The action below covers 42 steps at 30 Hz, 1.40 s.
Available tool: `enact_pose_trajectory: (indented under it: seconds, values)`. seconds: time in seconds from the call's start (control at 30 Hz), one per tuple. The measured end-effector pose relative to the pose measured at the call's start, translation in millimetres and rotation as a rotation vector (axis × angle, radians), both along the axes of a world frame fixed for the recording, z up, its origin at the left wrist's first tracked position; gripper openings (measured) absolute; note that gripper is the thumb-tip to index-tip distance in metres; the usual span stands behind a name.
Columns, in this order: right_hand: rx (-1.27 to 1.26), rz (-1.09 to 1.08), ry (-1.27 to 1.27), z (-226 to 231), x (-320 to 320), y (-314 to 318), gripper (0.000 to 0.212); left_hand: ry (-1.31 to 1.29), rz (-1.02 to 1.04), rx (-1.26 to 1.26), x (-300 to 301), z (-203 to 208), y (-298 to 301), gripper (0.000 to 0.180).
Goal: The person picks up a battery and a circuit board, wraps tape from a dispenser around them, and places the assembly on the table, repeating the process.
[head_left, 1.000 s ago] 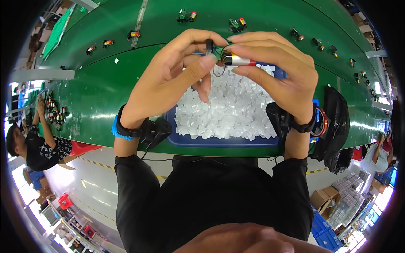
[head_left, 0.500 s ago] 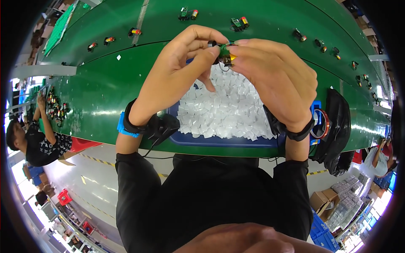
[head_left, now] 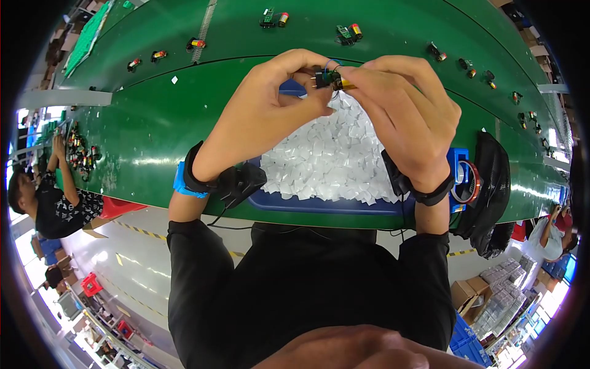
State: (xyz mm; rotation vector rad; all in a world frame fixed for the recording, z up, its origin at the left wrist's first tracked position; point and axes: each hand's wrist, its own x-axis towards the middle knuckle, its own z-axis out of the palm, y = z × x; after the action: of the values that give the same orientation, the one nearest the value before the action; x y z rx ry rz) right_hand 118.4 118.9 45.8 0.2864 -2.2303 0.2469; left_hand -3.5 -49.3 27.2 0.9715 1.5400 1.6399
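Note:
A small circuit board assembly [head_left: 324, 77] with a black part, metal pins, thin wires and a yellow cylinder is held up between my two hands, over a blue tray [head_left: 319, 206] heaped with small white square pieces [head_left: 326, 160]. My left hand [head_left: 270, 104] curls its fingers and thumb round the black end; its exact contact is partly hidden. On the other side, my right hand [head_left: 405, 104] pinches the yellow cylinder between thumb and fingers, covering most of it.
Similar assemblies [head_left: 348, 34] are spread along the green bench [head_left: 153, 135]. A tape roll in a blue dispenser [head_left: 460, 178] and a black bag [head_left: 491, 184] lie right of the tray. At far left, a co-worker [head_left: 58, 206] handles a cluster of assemblies [head_left: 83, 154].
The assembly has turned, so its black end and pins now show. My left hand has dropped slightly, and its thumb has shifted down off the black part.

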Motion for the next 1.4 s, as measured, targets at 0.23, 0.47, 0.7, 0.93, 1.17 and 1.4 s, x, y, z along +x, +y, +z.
enact_pose_trajectory:
  seconds: [0.23, 0.47, 0.7, 0.93, 1.17, 1.4]
  values:
    - [0.045, -0.018, 0.010, 2.2, 1.9, -3.1, 0.033, 0.171, 0.021, 0.037, -1.4, -4.4, 2.2, 0.034]
    - [0.033, -0.027, 0.058, 0.7, 0.0, -8.2, 0.035, 0.110, 0.052, 0.107, -0.9, -7.7, 4.9, 0.034]
    - [-0.658, 0.044, -0.212, 16.4, 8.8, -10.4, 0.020, 0.110, 0.109, 0.347, -8.5, -9.3, 6.8, 0.038]
    - [-0.878, 0.131, -0.327, 6.9, 5.3, -9.4, 0.015, 0.324, 0.180, 0.338, -5.4, -7.2, 7.3, 0.038]
    - [-0.876, 0.167, -0.327, 9.8, 7.7, -13.6, 0.018, 0.500, 0.212, 0.322, -2.7, -6.9, 5.8, 0.035]
    - [-0.943, 0.061, -0.525, 11.0, 7.2, -19.3, 0.014, 0.871, 0.301, 0.297, -5.3, -5.1, 2.9, 0.032]
